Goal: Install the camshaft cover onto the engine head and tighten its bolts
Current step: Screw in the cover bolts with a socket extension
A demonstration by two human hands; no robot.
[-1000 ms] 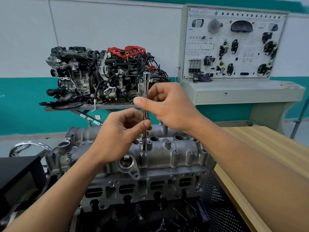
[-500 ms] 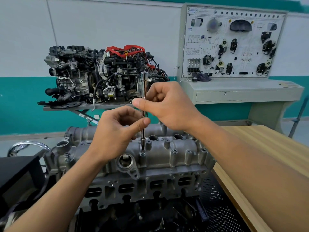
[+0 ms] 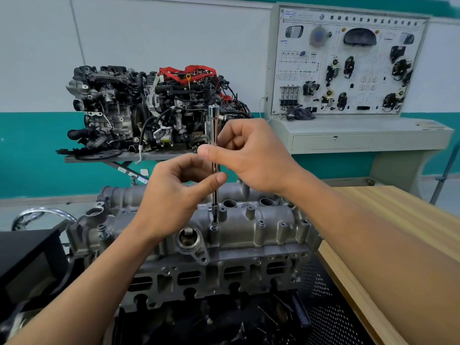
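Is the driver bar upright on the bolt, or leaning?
Upright: the bar runs vertically from the right hand past the left hand down to the bolt on the camshaft cover.

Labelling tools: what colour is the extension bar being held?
The extension bar is chrome silver; head view.

The camshaft cover [image 3: 249, 227] sat on the engine head [image 3: 224, 275] in the near centre. A wooden table [image 3: 398, 220] lay right; a display engine [image 3: 154, 110] and panel [image 3: 348, 63] stood far behind.
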